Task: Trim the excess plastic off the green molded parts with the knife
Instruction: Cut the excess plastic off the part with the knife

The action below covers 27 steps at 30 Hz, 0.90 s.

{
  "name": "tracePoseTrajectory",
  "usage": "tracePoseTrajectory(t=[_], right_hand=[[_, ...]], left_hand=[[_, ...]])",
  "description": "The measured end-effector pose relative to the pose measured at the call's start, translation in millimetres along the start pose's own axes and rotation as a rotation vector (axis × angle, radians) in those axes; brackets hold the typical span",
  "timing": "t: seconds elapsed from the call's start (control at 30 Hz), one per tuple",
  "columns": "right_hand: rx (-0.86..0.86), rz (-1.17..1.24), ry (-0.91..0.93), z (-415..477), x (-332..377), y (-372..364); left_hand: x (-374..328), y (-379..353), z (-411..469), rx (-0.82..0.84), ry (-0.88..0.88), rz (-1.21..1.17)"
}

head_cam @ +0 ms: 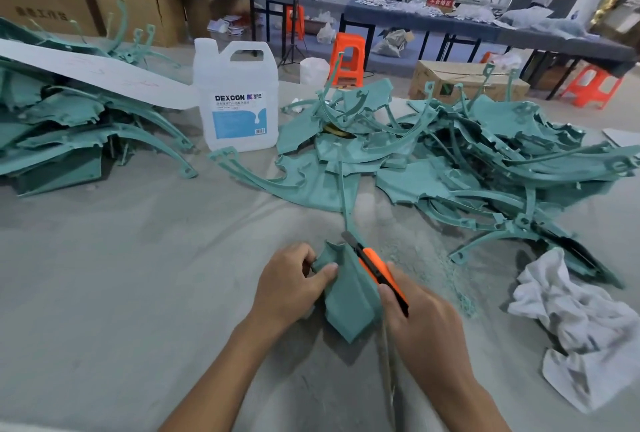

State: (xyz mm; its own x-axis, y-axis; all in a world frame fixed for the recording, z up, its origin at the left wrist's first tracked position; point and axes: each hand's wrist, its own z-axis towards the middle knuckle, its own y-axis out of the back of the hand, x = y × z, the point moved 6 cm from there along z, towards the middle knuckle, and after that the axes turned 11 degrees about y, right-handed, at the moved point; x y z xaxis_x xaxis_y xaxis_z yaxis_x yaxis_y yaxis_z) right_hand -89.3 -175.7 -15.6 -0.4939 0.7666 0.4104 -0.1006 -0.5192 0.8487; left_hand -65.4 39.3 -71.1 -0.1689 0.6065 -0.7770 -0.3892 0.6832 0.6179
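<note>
I'm watching the head view. The left hand [291, 281] is pinching the upper left corner of a green part [349, 300], thumb on top, holding it over the table [138, 258] close in front of the person. The right hand [420, 317] is gripping the orange knife [379, 270], fingers curled round the handle. The blade is out and lying along the part's right edge near the top. I can't tell if it's biting or just resting.

Handling call: the part is looking light, thin-walled and a bit flexible, since the sheet is curving under the pinch. I'm expecting the flash to be floppy and the rim stiffer. I'm judging the best hold to be on the thicker rim close to the cut line, so the sheet isn't buckling away from the blade. The surface is looking matte, so I'm not worrying much about slip. A blurred thin strip is running down between the wrists; I can't tell if it's attached.

The main pile [485, 168] is sitting beyond the hands to the right and a second pile [69, 126] far left, with a jug [239, 99] between them. Green shavings [464, 296] and a white rag [571, 320] are lying right of the knife hand.
</note>
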Motion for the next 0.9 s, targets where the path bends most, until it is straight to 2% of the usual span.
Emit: tracePoseTrajectory(t=[0.13,0.3,0.4,0.5,0.7,0.77,0.83,0.9], right_hand=[[-0.05,0.027,0.038,-8.4,5.3,0.3],[-0.14,0.05,-0.013,-14.9,-8.6,5.7],[-0.119,0.055,0.035,-17.0,-2.5,0.8],[-0.103,0.052,-0.027,-15.4,-11.4,-2.1],[-0.167,0.082,-0.037,-22.2,-15.9,4.7],[-0.185,0.104,-0.036,-23.9,-16.5,4.4],[-0.211,0.127,-0.039,-21.8,-16.9,5.3],[-0.22,0.134,-0.029,-16.6,-16.3,5.3]], left_hand=[[0.2,0.6,-0.1,0.007,0.008,-0.016],[0.7,0.2,1.2,0.031,0.033,-0.01],[0.9,0.1,2.2,0.044,0.042,0.009],[0.6,1.4,1.4,0.071,0.035,0.018],[-10.7,3.6,-2.5,0.227,0.067,0.003],[-13.6,13.5,-12.2,0.128,0.077,-0.048],[-24.1,25.5,-31.7,-0.055,-0.054,-0.031],[-35.7,19.6,-53.2,-0.032,-0.204,0.042]])
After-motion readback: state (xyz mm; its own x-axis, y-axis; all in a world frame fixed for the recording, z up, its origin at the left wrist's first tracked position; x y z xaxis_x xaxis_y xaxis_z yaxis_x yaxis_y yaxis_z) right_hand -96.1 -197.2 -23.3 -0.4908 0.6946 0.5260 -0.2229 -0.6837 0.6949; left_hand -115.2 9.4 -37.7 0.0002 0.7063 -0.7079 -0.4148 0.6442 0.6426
